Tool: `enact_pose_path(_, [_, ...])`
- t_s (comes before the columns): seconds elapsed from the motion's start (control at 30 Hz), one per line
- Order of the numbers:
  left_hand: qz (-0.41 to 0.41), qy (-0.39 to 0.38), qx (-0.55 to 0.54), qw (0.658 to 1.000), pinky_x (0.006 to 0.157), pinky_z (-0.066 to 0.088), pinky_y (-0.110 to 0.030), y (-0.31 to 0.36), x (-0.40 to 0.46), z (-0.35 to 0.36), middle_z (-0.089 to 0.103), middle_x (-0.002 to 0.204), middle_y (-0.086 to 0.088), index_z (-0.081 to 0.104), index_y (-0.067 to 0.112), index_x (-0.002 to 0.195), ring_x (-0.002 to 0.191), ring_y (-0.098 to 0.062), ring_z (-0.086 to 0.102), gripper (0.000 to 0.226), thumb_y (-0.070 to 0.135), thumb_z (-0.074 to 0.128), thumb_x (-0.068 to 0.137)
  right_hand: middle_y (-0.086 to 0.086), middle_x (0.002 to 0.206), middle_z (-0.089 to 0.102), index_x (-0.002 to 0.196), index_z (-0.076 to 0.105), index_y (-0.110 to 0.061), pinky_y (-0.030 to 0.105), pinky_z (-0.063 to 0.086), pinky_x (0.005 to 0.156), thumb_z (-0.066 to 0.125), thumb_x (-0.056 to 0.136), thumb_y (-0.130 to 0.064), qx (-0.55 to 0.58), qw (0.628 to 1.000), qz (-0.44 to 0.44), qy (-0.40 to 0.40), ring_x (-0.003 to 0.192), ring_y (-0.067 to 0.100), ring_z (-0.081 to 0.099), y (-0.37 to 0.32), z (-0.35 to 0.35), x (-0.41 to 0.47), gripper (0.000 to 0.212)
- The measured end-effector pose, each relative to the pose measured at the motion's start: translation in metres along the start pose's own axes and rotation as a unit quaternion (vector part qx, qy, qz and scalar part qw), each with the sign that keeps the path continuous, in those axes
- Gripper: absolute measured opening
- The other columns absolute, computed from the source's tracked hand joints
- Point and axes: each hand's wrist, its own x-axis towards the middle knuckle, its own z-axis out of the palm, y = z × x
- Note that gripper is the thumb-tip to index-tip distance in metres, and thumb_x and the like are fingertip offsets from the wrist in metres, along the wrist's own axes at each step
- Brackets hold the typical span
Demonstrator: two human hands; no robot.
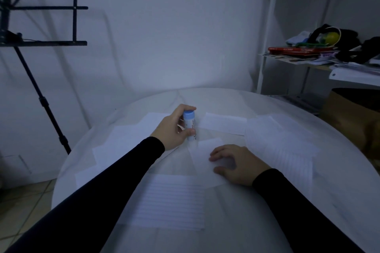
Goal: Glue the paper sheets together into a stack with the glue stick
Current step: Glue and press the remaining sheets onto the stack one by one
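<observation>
My left hand (pixel 174 127) grips a white glue stick (pixel 189 124) with a blue cap, held upright over the middle of the round table (pixel 236 222). My right hand (pixel 236 163) lies flat with spread fingers on a small white paper sheet (pixel 202 153) just right of the glue stick. Several more sheets lie around: a lined one (pixel 170 201) near me, one (pixel 224 123) behind the glue stick, a pile of lined sheets (pixel 281 141) on the right and overlapping sheets (pixel 123 141) on the left.
A black music stand (pixel 41 26) rises at the left beside the table. At the right, a white shelf (pixel 308 61) carries books, cloth and clutter. A brown cardboard box (pixel 349 121) sits below it. The wall is close behind the table.
</observation>
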Motion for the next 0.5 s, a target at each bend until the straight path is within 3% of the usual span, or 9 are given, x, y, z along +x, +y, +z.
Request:
enact_pose_path(0.1, [-0.020,-0.013,0.076,0.997,0.059,0.037,-0.013,0.004,0.004,-0.016,0.060,0.090,0.000,0.040,0.031,0.106,0.064,-0.001,0.049,0.052,0.024,0.080,0.073,-0.031,0.110,0.054,0.102,0.070,-0.033,0.033,0.033,0.109,0.069,0.074,-0.041,0.000,1.000,0.001,0.003,0.115,-0.002,0.052,0.000,0.001,-0.001,0.029])
enact_pose_path(0.23, [-0.052,-0.083,0.195,0.976,0.069,0.040,-0.031,0.013,0.010,-0.041,0.058,0.090,-0.001,0.043,0.023,0.099,0.080,-0.021,0.052,0.060,0.029,0.087,0.059,-0.027,0.110,0.056,0.102,0.071,-0.030,0.028,0.035,0.108,0.074,0.076,-0.033,-0.002,1.000,-0.002,0.008,0.113,0.000,0.054,0.001,0.001,-0.002,0.026])
enact_pose_path(0.27, [-0.064,-0.112,0.260,0.957,0.073,0.039,-0.031,0.016,0.010,-0.045,0.057,0.093,0.001,0.047,0.026,0.103,0.089,-0.022,0.052,0.059,0.031,0.086,0.060,-0.026,0.110,0.056,0.102,0.072,-0.030,0.029,0.036,0.107,0.073,0.076,-0.033,-0.005,1.000,-0.004,0.010,0.113,0.000,0.054,0.001,0.001,-0.002,0.027])
enact_pose_path(0.33, [-0.050,-0.165,0.428,0.887,0.080,0.034,-0.029,0.020,0.008,-0.045,0.059,0.104,0.005,0.052,0.033,0.117,0.104,-0.020,0.050,0.058,0.040,0.080,0.066,-0.027,0.108,0.056,0.102,0.072,-0.030,0.035,0.036,0.106,0.071,0.074,-0.039,-0.020,1.000,-0.005,0.010,0.114,0.002,0.053,-0.001,0.001,-0.002,0.029])
enact_pose_path(0.4, [-0.020,-0.171,0.531,0.829,0.084,0.030,-0.030,0.019,0.005,-0.042,0.059,0.112,0.006,0.056,0.036,0.121,0.110,-0.019,0.047,0.049,0.049,0.069,0.075,-0.029,0.106,0.053,0.102,0.072,-0.031,0.042,0.034,0.105,0.063,0.072,-0.047,-0.044,0.999,-0.010,0.009,0.117,0.005,0.050,-0.003,0.000,-0.002,0.036])
enact_pose_path(0.43, [-0.018,-0.155,0.544,0.824,0.084,0.029,-0.031,0.018,0.002,-0.040,0.058,0.113,0.006,0.058,0.036,0.120,0.111,-0.019,0.046,0.044,0.051,0.064,0.079,-0.030,0.106,0.052,0.103,0.071,-0.031,0.043,0.034,0.105,0.060,0.071,-0.048,-0.052,0.999,-0.011,0.010,0.118,0.006,0.050,-0.004,0.001,-0.002,0.037])
enact_pose_path(0.5, [-0.036,-0.098,0.519,0.849,0.085,0.031,-0.032,0.014,-0.002,-0.037,0.058,0.112,0.005,0.059,0.035,0.118,0.111,-0.020,0.048,0.039,0.053,0.059,0.082,-0.029,0.107,0.052,0.105,0.070,-0.033,0.043,0.034,0.105,0.056,0.072,-0.050,-0.060,0.998,-0.002,0.009,0.118,0.006,0.049,-0.003,0.000,-0.002,0.040])
